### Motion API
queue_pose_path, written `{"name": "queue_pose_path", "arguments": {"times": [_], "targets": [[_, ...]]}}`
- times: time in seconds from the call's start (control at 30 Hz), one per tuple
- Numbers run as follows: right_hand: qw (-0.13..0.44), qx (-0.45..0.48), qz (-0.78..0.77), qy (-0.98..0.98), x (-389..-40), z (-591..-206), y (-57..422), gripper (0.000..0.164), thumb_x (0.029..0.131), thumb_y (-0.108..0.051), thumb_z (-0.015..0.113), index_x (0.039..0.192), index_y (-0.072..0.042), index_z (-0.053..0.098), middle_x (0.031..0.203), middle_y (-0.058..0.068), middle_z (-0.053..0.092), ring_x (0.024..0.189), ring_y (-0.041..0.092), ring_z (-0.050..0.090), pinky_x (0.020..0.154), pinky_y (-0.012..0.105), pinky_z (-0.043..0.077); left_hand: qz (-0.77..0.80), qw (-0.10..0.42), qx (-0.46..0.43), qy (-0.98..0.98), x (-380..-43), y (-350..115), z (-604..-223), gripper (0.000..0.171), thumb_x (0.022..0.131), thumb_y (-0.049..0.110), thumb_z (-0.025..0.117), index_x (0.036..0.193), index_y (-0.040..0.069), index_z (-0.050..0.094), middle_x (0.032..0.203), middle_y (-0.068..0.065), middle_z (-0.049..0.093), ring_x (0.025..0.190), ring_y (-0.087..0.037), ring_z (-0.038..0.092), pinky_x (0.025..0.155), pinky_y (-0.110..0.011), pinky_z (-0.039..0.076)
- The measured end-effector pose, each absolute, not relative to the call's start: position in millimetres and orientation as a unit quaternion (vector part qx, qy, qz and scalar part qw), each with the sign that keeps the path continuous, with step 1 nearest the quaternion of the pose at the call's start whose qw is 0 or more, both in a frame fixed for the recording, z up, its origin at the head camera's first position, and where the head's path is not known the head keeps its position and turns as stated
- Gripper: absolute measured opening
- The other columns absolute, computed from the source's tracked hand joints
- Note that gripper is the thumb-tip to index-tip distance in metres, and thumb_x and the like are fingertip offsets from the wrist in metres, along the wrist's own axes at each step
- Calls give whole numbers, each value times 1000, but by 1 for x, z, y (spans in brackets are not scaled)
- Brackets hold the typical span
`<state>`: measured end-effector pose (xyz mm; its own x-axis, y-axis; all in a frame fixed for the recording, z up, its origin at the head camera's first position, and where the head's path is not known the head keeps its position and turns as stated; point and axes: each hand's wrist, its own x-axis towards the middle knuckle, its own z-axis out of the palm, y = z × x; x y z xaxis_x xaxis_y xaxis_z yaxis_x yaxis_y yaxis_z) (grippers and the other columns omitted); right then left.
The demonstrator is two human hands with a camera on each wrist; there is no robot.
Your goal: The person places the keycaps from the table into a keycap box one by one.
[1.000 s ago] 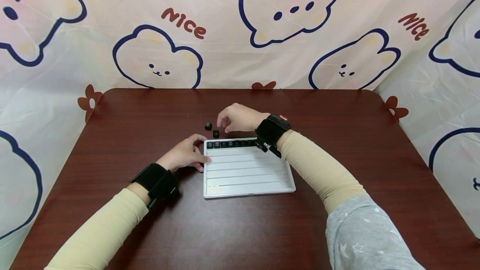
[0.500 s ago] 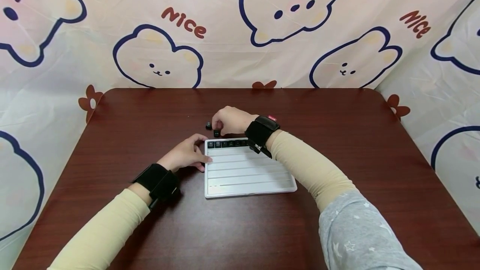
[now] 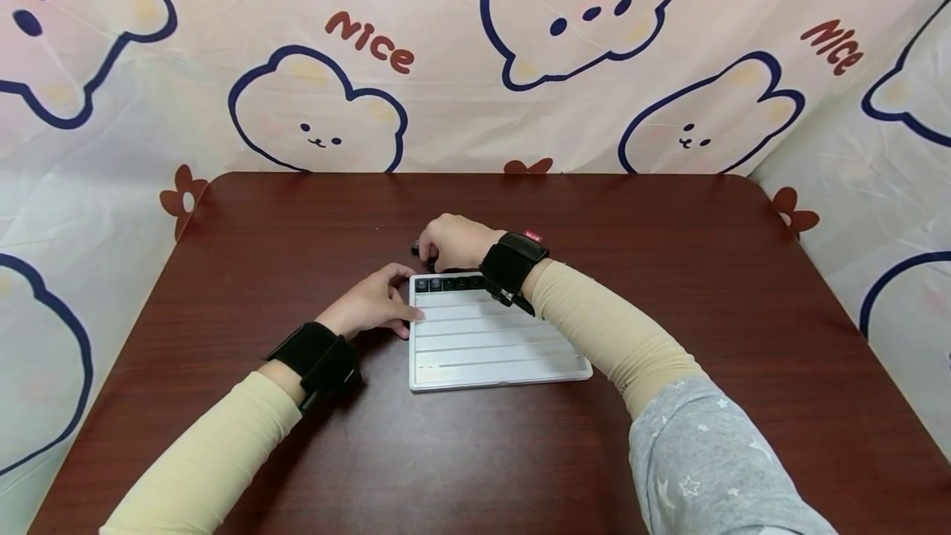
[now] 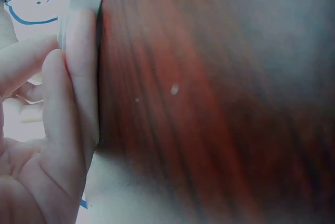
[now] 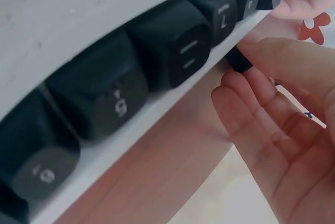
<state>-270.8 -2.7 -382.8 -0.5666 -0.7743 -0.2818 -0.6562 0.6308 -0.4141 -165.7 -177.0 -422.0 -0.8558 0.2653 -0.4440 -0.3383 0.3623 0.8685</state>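
Observation:
A white keyboard (image 3: 498, 345) lies on the table with a row of black keycaps (image 3: 436, 284) along its far edge. My left hand (image 3: 371, 304) holds its left edge, the thumb on top and fingers against the side. The left wrist view shows those fingers (image 4: 57, 103) along the pale rim. Beyond the far edge, my right hand (image 3: 456, 242) pinches a loose black keycap (image 5: 239, 59) between thumb and fingertips, close to the rim. A second loose keycap (image 3: 415, 248) sits just left of these fingers. My right wrist hides part of the keycap row.
The brown wooden table (image 3: 297, 221) extends around the keyboard. A printed cloth (image 3: 475, 130) hangs behind it and at the sides. Black straps with cameras (image 3: 514, 265) sit on both wrists, the right one above the keyboard's far edge.
My right hand has moved left and slightly down to the nearer loose keycap, and its fingers have closed on it. My left hand stays on the keyboard's edge.

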Motion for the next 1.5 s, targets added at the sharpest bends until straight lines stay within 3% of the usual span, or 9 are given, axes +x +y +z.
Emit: {"name": "queue_pose_path", "arguments": {"times": [0.47,0.77,1.5], "targets": [[217,-401,-127,881,-272,-384,-2,23,91,6,70,110,-4,77,106,8,71,96,21,62,87,30,55,562,264,-23,784,-167,-176,-423,69,90,-4,76,146,-2,38,75,-12,55,53,-16,63,58,-26,59],[216,-411,-119,877,-271,-387,-1,29,92,10,62,113,-3,77,118,11,71,106,22,63,93,31,54,565,264,-21,781,-165,-176,-426,68,90,-4,76,146,-1,38,77,-12,55,54,-16,63,58,-27,59],[196,-415,-141,877,-273,-387,15,24,93,4,68,113,-5,78,118,8,72,108,20,63,93,32,54,560,263,-34,785,-165,-173,-425,67,90,-4,76,146,1,41,79,-13,57,55,-17,63,57,-27,58]]}}
